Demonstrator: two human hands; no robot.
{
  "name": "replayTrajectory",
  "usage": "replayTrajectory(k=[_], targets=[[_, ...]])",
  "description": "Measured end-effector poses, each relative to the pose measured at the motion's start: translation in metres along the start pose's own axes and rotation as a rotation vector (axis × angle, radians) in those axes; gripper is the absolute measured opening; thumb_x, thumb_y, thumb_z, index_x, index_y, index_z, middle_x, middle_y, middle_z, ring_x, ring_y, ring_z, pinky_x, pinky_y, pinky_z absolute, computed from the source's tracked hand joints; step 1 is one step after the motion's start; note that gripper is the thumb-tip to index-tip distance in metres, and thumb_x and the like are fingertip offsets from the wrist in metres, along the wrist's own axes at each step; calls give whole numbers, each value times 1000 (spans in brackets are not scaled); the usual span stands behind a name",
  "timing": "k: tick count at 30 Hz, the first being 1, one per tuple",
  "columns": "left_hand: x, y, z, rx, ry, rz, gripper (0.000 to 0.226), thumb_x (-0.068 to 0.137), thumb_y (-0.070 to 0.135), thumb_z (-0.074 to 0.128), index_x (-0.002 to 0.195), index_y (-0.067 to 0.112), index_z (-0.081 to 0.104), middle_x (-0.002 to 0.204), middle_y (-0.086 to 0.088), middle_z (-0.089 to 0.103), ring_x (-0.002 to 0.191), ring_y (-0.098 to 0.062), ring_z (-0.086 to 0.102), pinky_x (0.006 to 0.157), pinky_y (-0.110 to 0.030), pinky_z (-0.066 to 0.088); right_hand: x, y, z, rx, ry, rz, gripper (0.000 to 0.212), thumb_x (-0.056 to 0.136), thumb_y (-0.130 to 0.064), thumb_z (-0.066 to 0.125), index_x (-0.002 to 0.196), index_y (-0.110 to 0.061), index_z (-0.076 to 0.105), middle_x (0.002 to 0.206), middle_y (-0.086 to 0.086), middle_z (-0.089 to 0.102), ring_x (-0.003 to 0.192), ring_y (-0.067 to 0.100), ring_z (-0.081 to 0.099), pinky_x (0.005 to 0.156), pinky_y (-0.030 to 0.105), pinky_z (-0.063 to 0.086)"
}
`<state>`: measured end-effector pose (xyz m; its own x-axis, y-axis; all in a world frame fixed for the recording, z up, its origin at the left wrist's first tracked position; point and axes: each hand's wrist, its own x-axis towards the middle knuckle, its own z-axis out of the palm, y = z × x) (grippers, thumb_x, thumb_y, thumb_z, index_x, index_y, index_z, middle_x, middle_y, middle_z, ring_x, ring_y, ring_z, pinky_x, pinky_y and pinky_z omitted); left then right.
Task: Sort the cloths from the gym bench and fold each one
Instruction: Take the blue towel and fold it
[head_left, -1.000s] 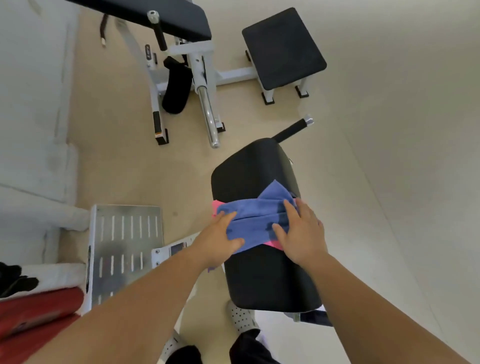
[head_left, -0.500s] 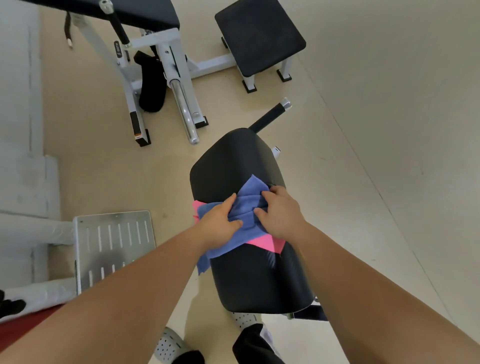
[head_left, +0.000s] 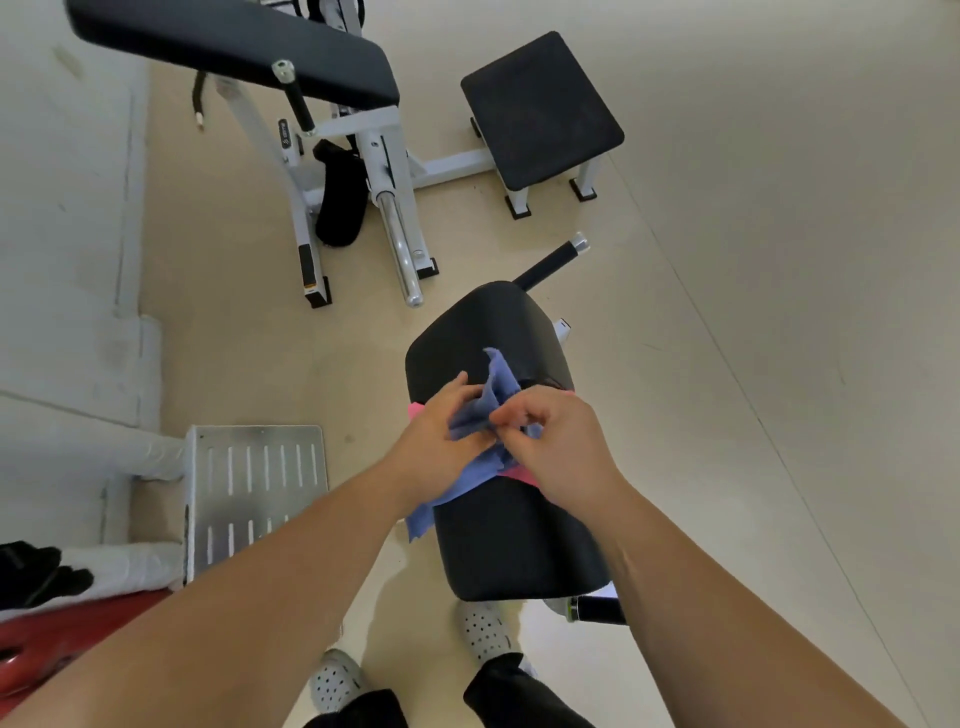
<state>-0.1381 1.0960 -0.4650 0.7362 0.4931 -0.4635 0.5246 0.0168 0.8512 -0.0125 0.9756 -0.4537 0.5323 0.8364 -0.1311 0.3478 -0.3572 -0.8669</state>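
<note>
Left grip (head_left: 436, 447), right grip (head_left: 561, 447) round cloth (head_left: 501, 387)

We make out no readable text. Far left: white machine frame (head_left: 298, 208) carries small dark vertical logo mark (head_left: 283, 136), too small and blurred for us to read. Nearer on same frame: black-and-orange sticker (head_left: 309, 266), lettering, if any, not legible to us.
</note>
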Motion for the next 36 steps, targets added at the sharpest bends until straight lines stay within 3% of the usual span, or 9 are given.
replayTrajectory(k=[5, 9, 15, 18, 20, 24, 27, 34, 36], targets=[[-59, 27, -20, -39, -34, -2, 37, 91, 26, 75, 123, 38, 63, 107, 9, 72, 99, -6, 68, 89, -27, 58, -28, -60, -15, 159, -91, -63, 25, 85, 3, 63, 88, -22, 68, 74, -20, 63, 71, 2, 61, 64, 14, 49], [-103, 36, -38, 9, 71, -25, 32, 91, 14, 72, 71, 39, 70, 66, 11, 62, 65, -10, 58, 64, -21, 49, -41, -97, -19, 182, -165, -145, 37, 81, 8, 55, 89, -28, 63, 74, -12, 57, 68, 2, 54, 62, 14, 48], [-185, 36, -78, -122, 280, 46, 12, 91, 2, 70, 103, 3, 72, 97, -14, 75, 87, -16, 67, 85, -33, 56, -48, -138, 23, 192, -429, -129, 43, 87, -17, 67, 128, -23, 60, 102, -5, 71, 92, 3, 66, 82, 23, 53], [-230, 28, -94, -181, 380, 71, 16, 90, 2, 72, 106, 2, 74, 101, -14, 77, 93, -16, 73, 88, -34, 60, -57, -176, 59, 136, -502, -303, 5, 90, -21, 73, 94, -18, 74, 80, -9, 73, 75, 1, 66, 69, 20, 54], [-257, 18, -105, -253, 501, 83, 20, 88, 4, 73, 108, 1, 73, 105, -18, 76, 103, -28, 73, 96, -45, 57, -62, -200, 84, 116, -527, -380, 17, 92, -17, 69, 77, -10, 69, 68, 2, 66, 61, 5, 57, 60, 27, 49], [-312, -13, -127, -353, 710, 95, 27, 90, 16, 70, 110, -2, 70, 112, -26, 71, 112, -44, 65, 104, -60, 47, -76, -246, 135, 136, -598, -447, 14, 95, -13, 61, 84, -6, 65, 77, 14, 65, 71, 25, 60, 67, 41, 49], [-349, -40, -137, -380, 745, 80, 26, 96, -1, 63, 122, -5, 62, 121, -22, 70, 119, -40, 64, 107, -51, 49, -95, -274, 170, 200, -674, -450, 14, 97, -10, 56, 87, -5, 64, 81, 17, 64, 77, 32, 61, 70, 42, 51], [-402, -107, -166, -496, 788, 60, 23, 96, 23, 66, 114, 11, 72, 116, -11, 74, 117, -36, 65, 108, -52, 46, -129, -333, 250, 376, -730, -274, 23, 99, -25, 60, 88, -5, 66, 79, 25, 60, 73, 19, 60, 67, 38, 51], [-416, -135, -181, -491, 760, 32, 14, 94, 19, 68, 105, 11, 71, 103, -1, 77, 100, -24, 71, 96, -40, 52, -134, -351, 275, 394, -662, -212, 32, 95, -32, 62, 84, -2, 61, 73, 16, 54, 70, 19, 56, 67, 40, 48]])
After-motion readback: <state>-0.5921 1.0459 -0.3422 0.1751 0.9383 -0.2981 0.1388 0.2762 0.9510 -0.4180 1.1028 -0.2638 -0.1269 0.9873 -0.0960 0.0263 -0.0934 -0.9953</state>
